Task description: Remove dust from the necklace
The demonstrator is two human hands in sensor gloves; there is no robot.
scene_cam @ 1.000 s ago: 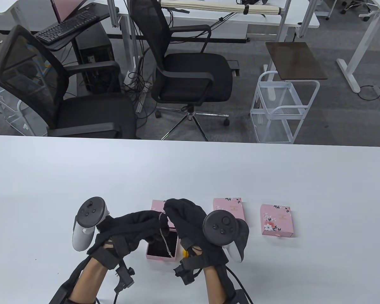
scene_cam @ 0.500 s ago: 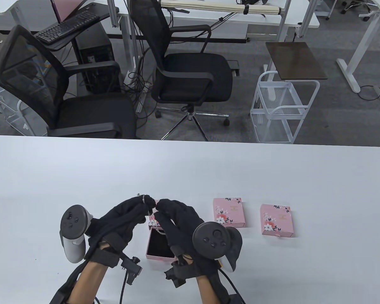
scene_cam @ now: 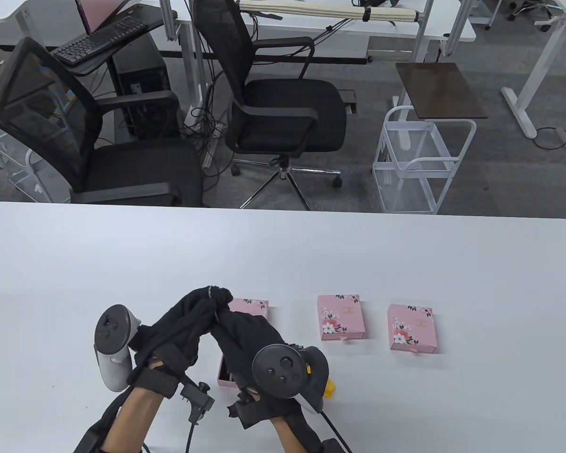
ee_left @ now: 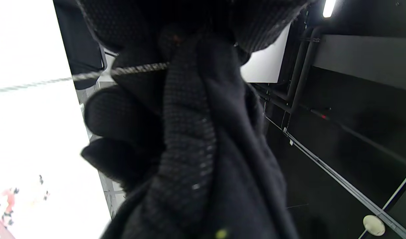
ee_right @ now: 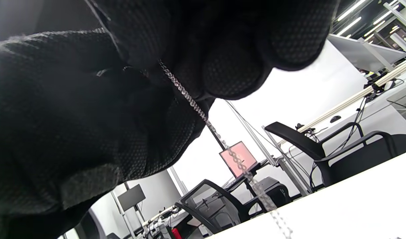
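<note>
Holding: my left hand (scene_cam: pixel 184 321) and right hand (scene_cam: pixel 243 337) both pinch the fine silver chain necklace (ee_right: pixel 189 99)
Where: above the open pink box (scene_cam: pixel 226 375), black lining inside
Nearby: two shut floral boxes (scene_cam: pixel 340 317)

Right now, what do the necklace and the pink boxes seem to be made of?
Necklace: seemingly metal with a silvery finish; small shiny links glint in the right wrist view. Pink boxes: probably printed cardboard, matte, with sharp flat edges and a floral print.
</note>
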